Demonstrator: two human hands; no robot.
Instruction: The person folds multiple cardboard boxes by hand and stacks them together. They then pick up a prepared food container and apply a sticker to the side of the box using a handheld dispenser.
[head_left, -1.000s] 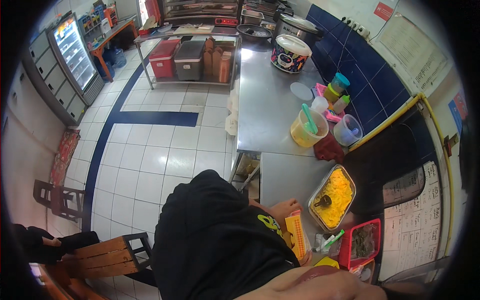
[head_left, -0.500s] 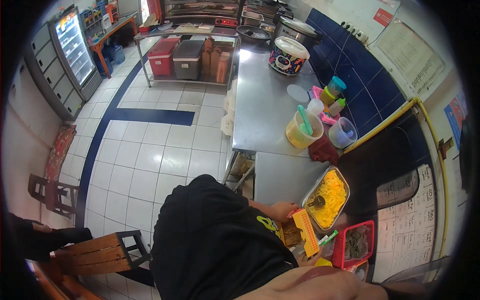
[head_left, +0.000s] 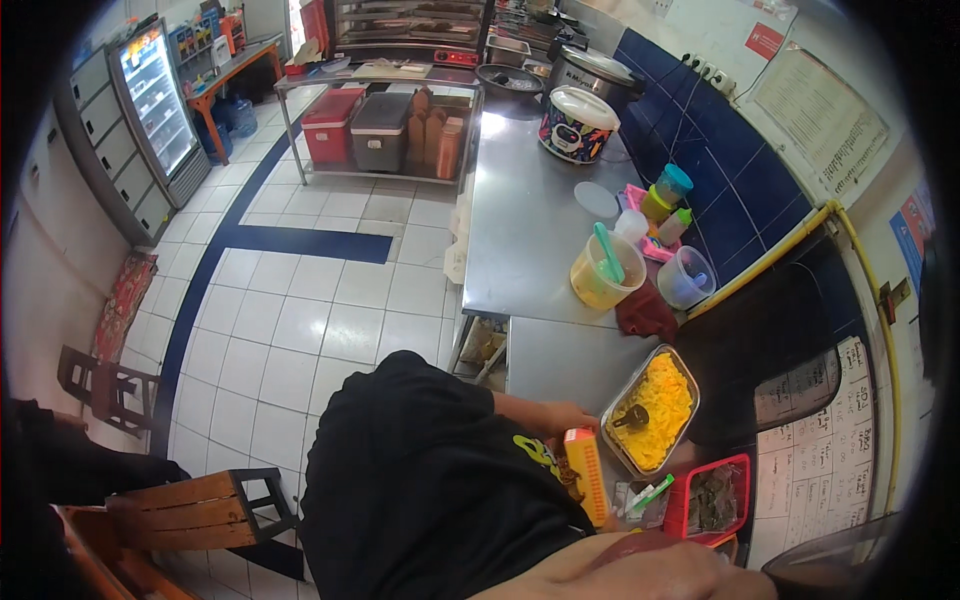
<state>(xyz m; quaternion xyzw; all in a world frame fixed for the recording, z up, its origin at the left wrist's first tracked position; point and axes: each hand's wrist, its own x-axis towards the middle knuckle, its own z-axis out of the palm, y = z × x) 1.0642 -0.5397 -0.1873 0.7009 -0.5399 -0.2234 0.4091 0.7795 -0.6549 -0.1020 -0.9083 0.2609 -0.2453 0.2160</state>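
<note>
My left hand (head_left: 570, 416) is at the far end of a yellow and orange cardboard food box (head_left: 590, 478), its fingers closed on the edge. Brown food shows inside the box, partly covered by my black shirt. At the near end of the box, my right hand is almost wholly hidden behind my shirt and forearm, so its fingers cannot be read. Just right of the box stands a metal tray (head_left: 622, 462) of shredded yellow food (head_left: 662, 400), with a dark scoop (head_left: 632, 418) lying in it.
A red basket (head_left: 676, 508) holding small packets and a green-and-white pen-like item (head_left: 652, 497) lie near the box. Farther along the steel counter (head_left: 520, 220) are a tub (head_left: 590, 290) with a green-handled utensil, a maroon cloth (head_left: 648, 312) and a rice cooker (head_left: 578, 130). A wooden stool (head_left: 180, 512) stands left.
The box's notched yellow flap has swung inward, and the box now looks narrower and more upright. My right hand has slipped from sight. The view has shifted slightly.
</note>
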